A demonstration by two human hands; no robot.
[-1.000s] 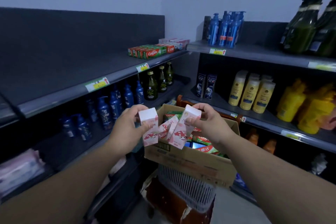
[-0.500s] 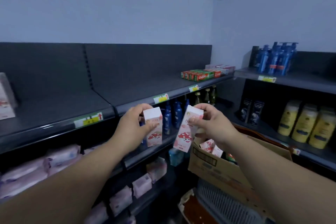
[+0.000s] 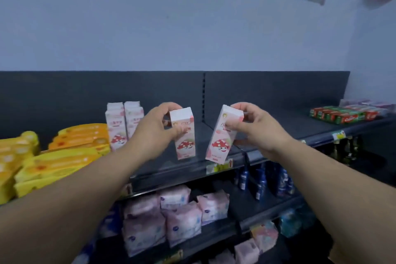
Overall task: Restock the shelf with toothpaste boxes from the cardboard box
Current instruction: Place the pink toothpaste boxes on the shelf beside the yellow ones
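1. Our left hand [image 3: 155,127] pinches a pink-and-white cardboard toothpaste box with a red mushroom cartoon [image 3: 183,134], fingers over its top and thumb on its front; the box stands upright, above the front part of the dark grey metal top shelf [image 3: 278,128].
2. Our right hand [image 3: 255,128] pinches a second pink-and-white mushroom toothpaste box [image 3: 222,134] near its top; this one tilts, its lower end toward the left box, just above the shelf edge.
3. We hold the two boxes close together but apart.
4. We see a row of matching pink-and-white mushroom boxes [image 3: 124,124] standing upright on the same shelf, just left of our left hand and against the dark back panel.
5. We see flat yellow and orange cartons [image 3: 64,152] stacked further left.
6. We see red and green toothpaste cartons [image 3: 342,114] lying at the far right of the shelf.
7. Below, we see pink soft packs [image 3: 182,216] and dark blue bottles [image 3: 261,180] on the lower shelves.
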